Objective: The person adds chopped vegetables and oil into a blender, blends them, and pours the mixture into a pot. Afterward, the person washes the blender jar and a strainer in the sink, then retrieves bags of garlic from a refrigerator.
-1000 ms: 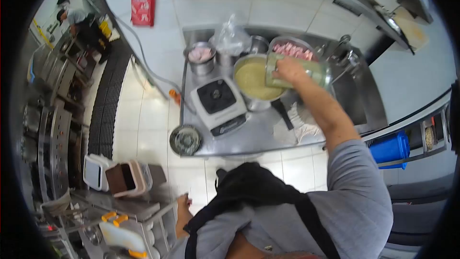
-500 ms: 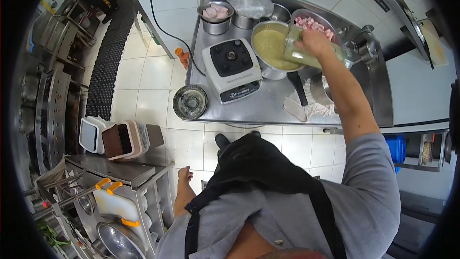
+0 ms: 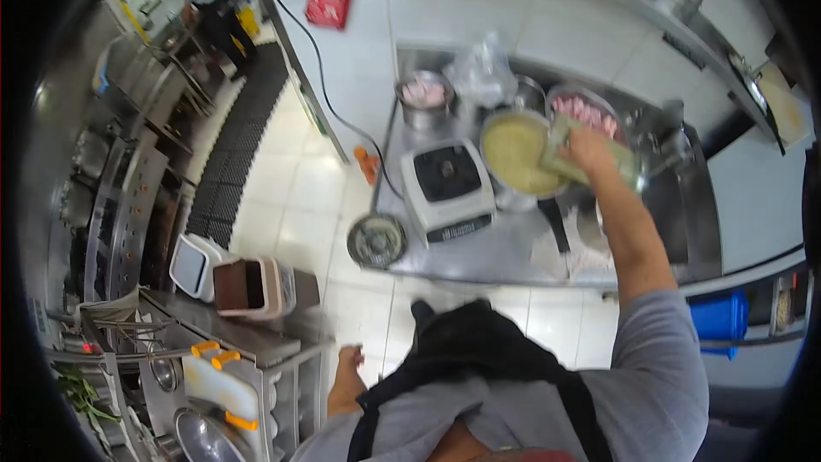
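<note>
shifted view now blurs jar [image 3: 623,162] in right hand [image 3: 585,149]

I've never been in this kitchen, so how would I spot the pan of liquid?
Find the steel counter, then the white blender base on it. Just right of that base is the wide pan, its black handle pointing toward the person. Unlike the nearby bowl of pink meat, it holds yellow-green liquid, and the right hand tilts a jug over it.
</note>
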`<state>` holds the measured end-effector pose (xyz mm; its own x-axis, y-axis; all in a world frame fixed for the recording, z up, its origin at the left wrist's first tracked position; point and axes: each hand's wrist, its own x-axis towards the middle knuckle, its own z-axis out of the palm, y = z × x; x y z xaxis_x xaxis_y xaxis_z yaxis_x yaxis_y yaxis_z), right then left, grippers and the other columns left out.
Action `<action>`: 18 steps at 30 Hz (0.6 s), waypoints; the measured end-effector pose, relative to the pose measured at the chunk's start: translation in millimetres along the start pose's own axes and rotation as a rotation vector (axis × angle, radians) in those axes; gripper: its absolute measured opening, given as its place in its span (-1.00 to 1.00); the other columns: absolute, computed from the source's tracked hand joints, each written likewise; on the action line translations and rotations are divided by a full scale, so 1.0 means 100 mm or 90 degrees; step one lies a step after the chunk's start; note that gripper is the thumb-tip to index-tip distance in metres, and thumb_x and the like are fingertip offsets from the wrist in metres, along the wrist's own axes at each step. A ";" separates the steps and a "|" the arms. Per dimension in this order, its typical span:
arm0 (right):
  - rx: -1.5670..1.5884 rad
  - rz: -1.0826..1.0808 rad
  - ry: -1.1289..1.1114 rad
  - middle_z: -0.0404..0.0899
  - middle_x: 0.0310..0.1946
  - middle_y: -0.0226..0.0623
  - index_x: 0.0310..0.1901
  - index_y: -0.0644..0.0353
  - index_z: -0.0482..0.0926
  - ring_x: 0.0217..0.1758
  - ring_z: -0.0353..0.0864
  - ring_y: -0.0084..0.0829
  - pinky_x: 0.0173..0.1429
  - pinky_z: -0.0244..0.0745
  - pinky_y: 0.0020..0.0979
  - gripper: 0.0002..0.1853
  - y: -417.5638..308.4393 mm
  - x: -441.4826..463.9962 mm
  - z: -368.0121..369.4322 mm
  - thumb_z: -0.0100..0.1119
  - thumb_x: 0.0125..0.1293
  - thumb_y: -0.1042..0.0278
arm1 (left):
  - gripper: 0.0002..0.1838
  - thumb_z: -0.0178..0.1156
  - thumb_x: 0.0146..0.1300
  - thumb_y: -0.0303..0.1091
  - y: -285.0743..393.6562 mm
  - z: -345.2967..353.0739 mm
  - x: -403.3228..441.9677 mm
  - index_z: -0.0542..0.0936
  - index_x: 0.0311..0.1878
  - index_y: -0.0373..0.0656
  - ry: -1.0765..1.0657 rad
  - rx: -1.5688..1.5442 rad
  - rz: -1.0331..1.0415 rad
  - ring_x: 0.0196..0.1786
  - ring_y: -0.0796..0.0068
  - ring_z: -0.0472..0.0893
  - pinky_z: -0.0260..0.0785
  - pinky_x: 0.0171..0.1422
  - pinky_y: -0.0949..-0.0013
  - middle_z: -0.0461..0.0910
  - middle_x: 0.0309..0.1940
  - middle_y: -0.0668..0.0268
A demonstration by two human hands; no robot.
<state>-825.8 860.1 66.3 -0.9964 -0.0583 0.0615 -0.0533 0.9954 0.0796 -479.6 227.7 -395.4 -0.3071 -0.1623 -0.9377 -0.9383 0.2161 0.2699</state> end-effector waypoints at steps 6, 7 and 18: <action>0.067 0.087 -0.005 0.65 -0.30 0.01 -0.29 0.24 0.68 -0.14 0.65 -0.02 -0.03 0.53 -0.07 -0.63 -0.02 -0.03 -0.06 0.31 0.00 0.08 | -0.74 0.17 0.21 -0.23 0.10 0.24 0.04 0.47 -0.44 -0.24 0.082 -0.082 -0.023 -0.74 0.29 0.46 0.20 -0.70 0.20 0.50 -0.69 0.13; 0.068 0.085 0.009 0.65 -0.30 0.01 -0.29 0.24 0.68 -0.14 0.65 -0.02 -0.03 0.53 -0.07 -0.63 -0.05 -0.01 -0.11 0.31 0.00 0.08 | -0.74 0.17 0.21 -0.23 0.22 0.23 -0.03 0.47 -0.44 -0.24 0.085 -0.088 -0.010 -0.74 0.29 0.46 0.20 -0.70 0.20 0.50 -0.69 0.13; -0.008 0.045 -0.040 0.66 -0.29 -0.01 -0.29 0.24 0.68 -0.19 0.67 -0.08 -0.04 0.55 -0.11 -0.63 -0.13 -0.01 -0.03 0.29 0.04 0.07 | -0.80 0.14 0.22 -0.31 0.09 0.02 -0.78 0.53 -0.26 -0.29 0.018 0.152 0.541 -0.59 0.41 0.50 0.28 -0.54 0.32 0.52 -0.60 0.19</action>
<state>-824.3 847.0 67.9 -0.9998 0.0180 0.0054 0.0184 0.9957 0.0903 -463.4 243.8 -320.5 -0.8928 0.1213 -0.4338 -0.3336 0.4689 0.8178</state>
